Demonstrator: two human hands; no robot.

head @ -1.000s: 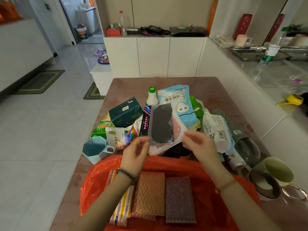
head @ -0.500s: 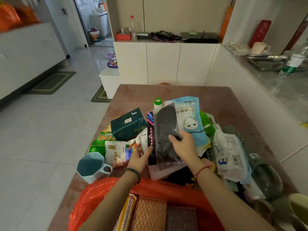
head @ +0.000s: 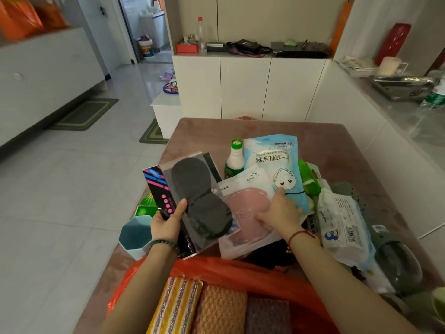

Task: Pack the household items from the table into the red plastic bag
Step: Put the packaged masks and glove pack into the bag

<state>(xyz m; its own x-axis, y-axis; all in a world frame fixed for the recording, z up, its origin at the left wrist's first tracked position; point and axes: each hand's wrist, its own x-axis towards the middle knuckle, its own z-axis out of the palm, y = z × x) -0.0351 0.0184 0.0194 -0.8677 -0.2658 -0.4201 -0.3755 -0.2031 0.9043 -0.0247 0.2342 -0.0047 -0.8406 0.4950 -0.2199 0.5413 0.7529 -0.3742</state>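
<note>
Fingers of your left hand (head: 166,225) are curling round a clear packet holding a black eye mask (head: 201,201), thumb pressing on its front face, and the same grip is taking in a black card with pink stripes (head: 159,189) lying behind the packet. You are holding both lifted and tilted, left of the frame's centre, above the table's (head: 277,130) near edge. Your right hand (head: 281,210) is lying spread and flat, palm down, on a pale packet with a pink panel (head: 245,206); its fingers are reaching onto the light blue packet with a cartoon face (head: 277,165) just above. That hand is pressing rather than closing, so nothing is sitting inside its grip.

Just behind the packets, a white bottle with a green cap (head: 234,155) is standing upright. To the right of your right wrist, a white wrapped pack with a barcode (head: 342,225) is lying on the pile, with green things showing behind it. Below your left hand, a teal octagonal cup (head: 134,235) is standing at the table's left edge, and a green printed wrapper (head: 144,206) is showing above it.

Along the bottom of the frame, the red plastic bag (head: 240,271) is lying open between your forearms. Inside it, three pads are lying side by side: a striped glittery one (head: 175,307), an orange one (head: 221,309) and a purple one (head: 267,317).
</note>
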